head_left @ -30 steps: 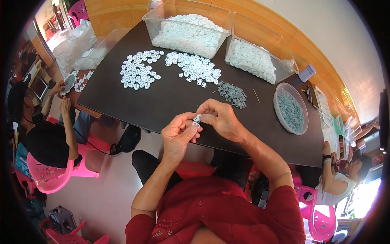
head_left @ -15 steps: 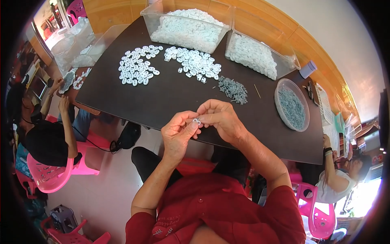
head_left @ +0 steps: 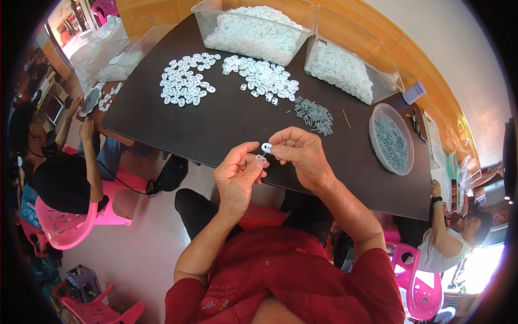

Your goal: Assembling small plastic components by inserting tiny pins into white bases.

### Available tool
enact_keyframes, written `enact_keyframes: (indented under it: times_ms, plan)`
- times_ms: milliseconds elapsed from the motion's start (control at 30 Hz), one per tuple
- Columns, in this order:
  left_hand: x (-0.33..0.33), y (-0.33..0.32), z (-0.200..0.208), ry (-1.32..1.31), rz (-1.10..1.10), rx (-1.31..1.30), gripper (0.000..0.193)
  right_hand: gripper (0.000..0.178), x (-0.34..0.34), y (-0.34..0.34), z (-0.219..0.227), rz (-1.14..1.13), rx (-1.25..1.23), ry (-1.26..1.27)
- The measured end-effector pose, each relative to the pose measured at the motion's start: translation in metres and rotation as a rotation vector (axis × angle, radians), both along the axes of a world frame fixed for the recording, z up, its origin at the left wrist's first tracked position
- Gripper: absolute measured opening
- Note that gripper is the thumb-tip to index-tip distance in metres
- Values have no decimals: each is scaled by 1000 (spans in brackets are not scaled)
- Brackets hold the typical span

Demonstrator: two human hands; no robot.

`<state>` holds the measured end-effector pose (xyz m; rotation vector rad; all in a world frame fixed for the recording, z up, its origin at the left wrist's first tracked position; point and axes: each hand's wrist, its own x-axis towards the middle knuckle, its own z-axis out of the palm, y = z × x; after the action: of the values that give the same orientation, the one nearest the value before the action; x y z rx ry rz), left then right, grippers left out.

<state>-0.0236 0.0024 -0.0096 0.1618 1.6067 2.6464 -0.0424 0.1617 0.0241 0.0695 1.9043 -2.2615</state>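
My right hand [head_left: 303, 154] pinches a small white plastic ring piece [head_left: 266, 147] just above the near edge of the dark table [head_left: 216, 127]. My left hand [head_left: 237, 175] meets it from below, holding a small grey metal clip [head_left: 260, 158] against the white piece. Both hands touch at the fingertips. Beyond them lie a small heap of grey clips [head_left: 315, 114] and two spreads of white pieces [head_left: 184, 85], [head_left: 261, 78].
Two clear bins of white pieces [head_left: 253, 32], [head_left: 345, 67] stand at the table's far side. A round clear bowl of grey clips [head_left: 392, 140] sits at right. A person sits at left on a pink chair [head_left: 65, 227]; another person sits at right [head_left: 448, 237].
Both hands stay together at the table's near edge. The fingers have shifted slightly around the white piece and clip.
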Motion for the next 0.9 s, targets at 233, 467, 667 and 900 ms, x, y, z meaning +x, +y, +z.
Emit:
enact_keyframes:
  times_ms: [233, 467, 667, 900]
  plan:
    - [2, -2, 0, 16, 9, -12, 27, 16, 3, -7, -1, -37, -3, 91]
    - [2, -1, -1, 43, 46, -16, 27, 15, 7, -16, -1, -52, -23, 142]
    - [3, 2, -3, 65, 73, -53, 27, 13, 10, -21, -2, -43, 4, 196]
    - [3, 4, -3, 51, 85, -11, 28, 11, 11, -20, -9, -24, 90, 221]
